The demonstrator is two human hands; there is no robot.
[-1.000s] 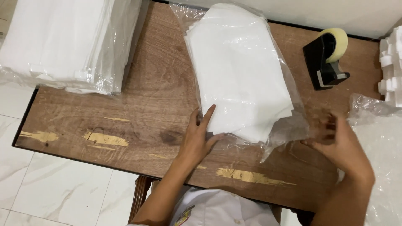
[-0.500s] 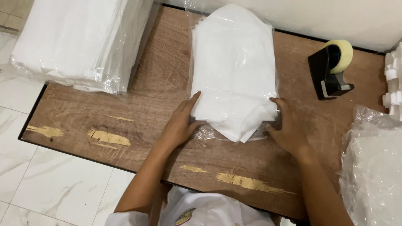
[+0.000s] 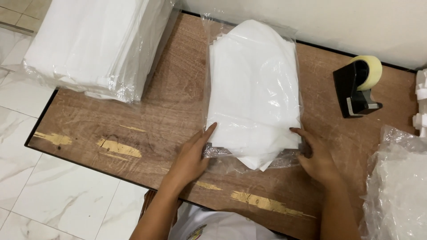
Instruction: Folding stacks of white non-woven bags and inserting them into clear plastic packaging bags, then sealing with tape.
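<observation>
My left hand (image 3: 189, 160) lies flat on the worn brown wooden table (image 3: 147, 124), fingers stretched out and together, the fingertips pressed against the near left edge of the stack of folded white fabric sheets inside a clear plastic bag (image 3: 253, 89). It grips nothing; it only pushes sideways against the stack. My right hand (image 3: 318, 158) sits at the near right corner of the same stack, fingers loosely spread and slightly curled, touching the bag's crinkled open end where the plastic bunches up beyond the sheets. It too closes on nothing that I can see.

The bagged stack lies in the middle of the table, its long side running from near to far, with the near end between my two hands and a few sheet corners poking out unevenly there.

At the far left, a taller pile of white fabric sheets wrapped in clear plastic (image 3: 95, 44) overhangs the table's corner. Far right stands a black tape dispenser with a roll of pale tape (image 3: 358, 86). At the near right edge sits a heap of crumpled clear plastic bags (image 3: 398, 186).
</observation>
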